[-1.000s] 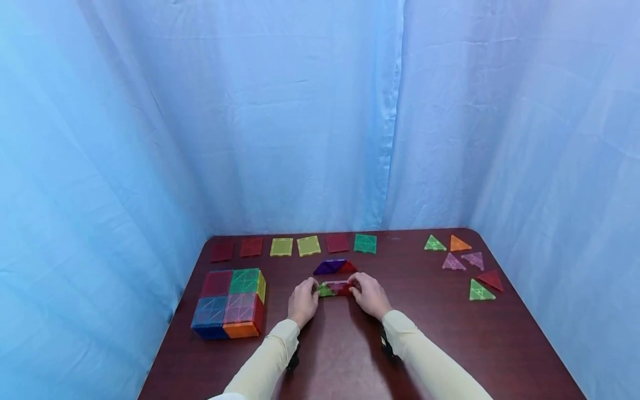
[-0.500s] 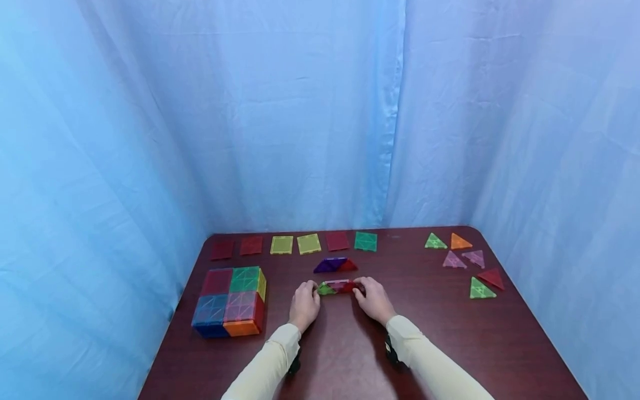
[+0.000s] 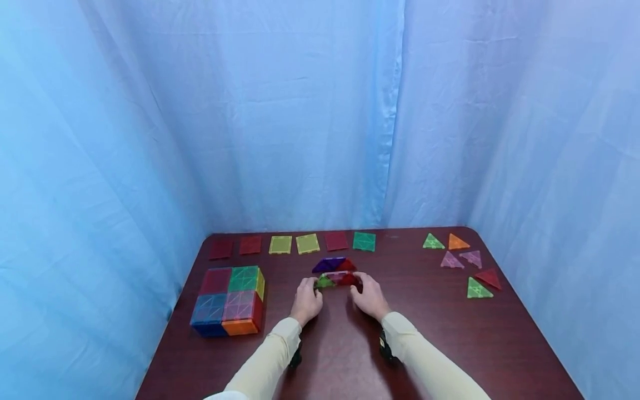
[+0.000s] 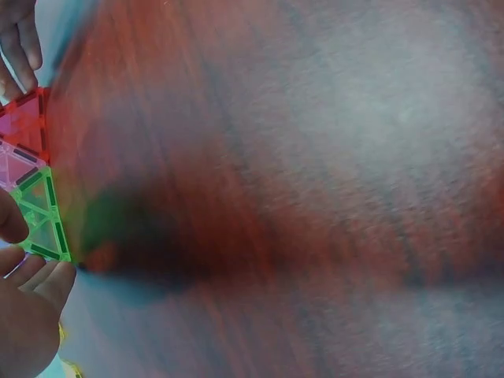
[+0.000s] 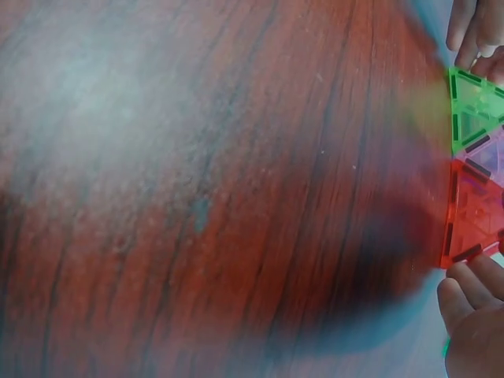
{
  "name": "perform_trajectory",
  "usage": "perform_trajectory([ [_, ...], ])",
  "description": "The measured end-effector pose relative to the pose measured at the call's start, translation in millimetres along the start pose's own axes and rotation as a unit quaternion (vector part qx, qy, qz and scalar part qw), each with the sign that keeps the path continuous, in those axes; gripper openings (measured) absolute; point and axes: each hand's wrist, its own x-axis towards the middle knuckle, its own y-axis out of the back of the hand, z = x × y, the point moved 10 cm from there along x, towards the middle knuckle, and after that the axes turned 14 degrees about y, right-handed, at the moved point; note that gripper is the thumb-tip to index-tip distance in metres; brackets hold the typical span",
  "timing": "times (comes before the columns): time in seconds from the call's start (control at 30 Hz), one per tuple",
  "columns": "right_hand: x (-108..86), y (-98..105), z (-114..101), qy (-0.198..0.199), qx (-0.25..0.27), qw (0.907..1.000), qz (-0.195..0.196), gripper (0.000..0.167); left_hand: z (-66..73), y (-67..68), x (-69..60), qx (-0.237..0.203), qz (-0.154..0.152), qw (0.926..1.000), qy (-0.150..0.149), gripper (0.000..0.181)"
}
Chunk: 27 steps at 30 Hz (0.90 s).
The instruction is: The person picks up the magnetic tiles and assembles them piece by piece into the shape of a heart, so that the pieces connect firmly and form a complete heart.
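My left hand (image 3: pixel 306 303) pinches the green end of a strip of magnetic tiles. This strip joins a green triangle (image 4: pixel 41 213), a pink triangle (image 5: pixel 490 150) and a red triangle (image 5: pixel 472 213) edge to edge. At its red end, my right hand (image 3: pixel 371 298) grips with thumb and fingers. The strip stands on its long edge, as seen in the wrist views. Close behind it is a second strip with a purple tile (image 3: pixel 328 265) and a red tile (image 3: pixel 346 265). Whether the two strips touch, I cannot tell.
On the left stands a block of coloured square tiles (image 3: pixel 241 304). Several squares, such as a yellow tile (image 3: pixel 307 244) and a green tile (image 3: pixel 364 241), lie along the back of the dark table (image 3: pixel 425 344). Loose triangles, including an orange triangle (image 3: pixel 457 242), lie at the right.
Both hands have carried the green, pink and red strip a little away from me, so the gap to the purple and red strip has narrowed. The other tiles have stayed put.
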Motion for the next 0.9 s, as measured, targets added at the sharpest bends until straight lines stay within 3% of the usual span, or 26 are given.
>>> perform_trajectory([
  [0.27,3.0,-5.9,2.6,-0.015,0.005,0.9997,-0.019,0.053,0.8,-1.3,10.2,-0.007,-0.028,0.9996,0.004,0.033],
  [0.5,-3.3,-6.0,6.0,-0.018,0.011,0.9996,-0.019,0.055,0.2,-7.2,7.6,0.008,-0.050,0.9986,0.011,0.037],
  [0.67,-4.1,-5.1,6.6,-0.013,0.007,0.9992,-0.038,0.057,-0.2,-7.6,5.9,0.000,-0.050,0.9987,0.013,0.038],
  [0.8,-4.1,9.6,13.8,0.009,-0.012,0.9989,-0.045,0.052,-1.6,-7.4,5.5,0.002,-0.040,0.9991,0.015,0.037],
  [0.9,-7.4,38.6,31.9,0.021,-0.050,0.9981,-0.031,0.045,-1.0,-7.1,5.7,0.000,-0.032,0.9994,0.012,0.037],
])
